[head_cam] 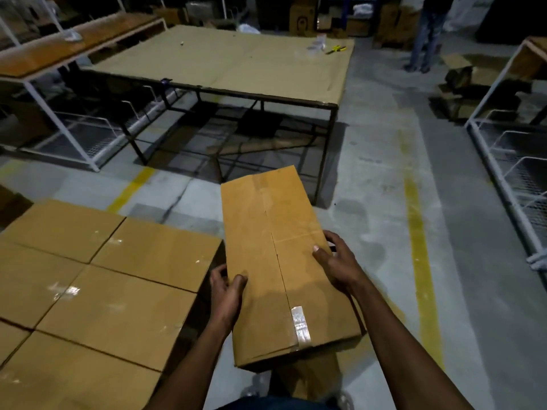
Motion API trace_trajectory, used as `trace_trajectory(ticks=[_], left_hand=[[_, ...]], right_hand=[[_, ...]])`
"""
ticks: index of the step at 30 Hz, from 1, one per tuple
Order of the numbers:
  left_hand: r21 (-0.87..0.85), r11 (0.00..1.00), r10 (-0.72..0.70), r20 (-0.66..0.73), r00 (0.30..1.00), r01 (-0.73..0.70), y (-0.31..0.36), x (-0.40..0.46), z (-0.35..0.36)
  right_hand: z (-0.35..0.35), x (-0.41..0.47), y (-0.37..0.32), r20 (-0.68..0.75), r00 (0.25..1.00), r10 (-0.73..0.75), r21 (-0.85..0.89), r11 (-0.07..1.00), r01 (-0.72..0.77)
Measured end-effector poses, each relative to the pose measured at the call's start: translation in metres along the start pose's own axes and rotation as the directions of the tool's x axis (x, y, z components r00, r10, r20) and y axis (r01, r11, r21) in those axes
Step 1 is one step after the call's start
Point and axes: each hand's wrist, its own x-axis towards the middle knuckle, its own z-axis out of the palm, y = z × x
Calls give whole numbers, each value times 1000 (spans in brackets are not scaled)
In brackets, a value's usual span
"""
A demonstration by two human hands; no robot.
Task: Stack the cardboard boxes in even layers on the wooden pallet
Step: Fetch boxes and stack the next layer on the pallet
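A long brown cardboard box with a taped seam is held up in front of me, lying lengthwise away from me. My left hand grips its left edge, thumb on top. My right hand grips its right edge, thumb on top and fingers round the side. To the left, several sealed cardboard boxes lie flush in one flat layer, edge to edge. The pallet beneath them is hidden. Another cardboard box sits on the floor under the held one.
A large metal-framed table topped with brown board stands ahead. White wire racks stand at left and right. Yellow lines mark the concrete floor. A person's legs are far back right, near loose cardboard.
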Motion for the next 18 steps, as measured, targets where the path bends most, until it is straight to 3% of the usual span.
trace_trajectory(ticks=[11, 18], left_hand=[[36, 999, 7, -165, 986, -1, -27, 25, -150], [-50, 999, -9, -320, 947, -8, -37, 21, -218]], right_hand=[[155, 7, -42, 170, 985, -20, -29, 999, 26], [236, 15, -81, 351, 932, -91, -63, 991, 121]])
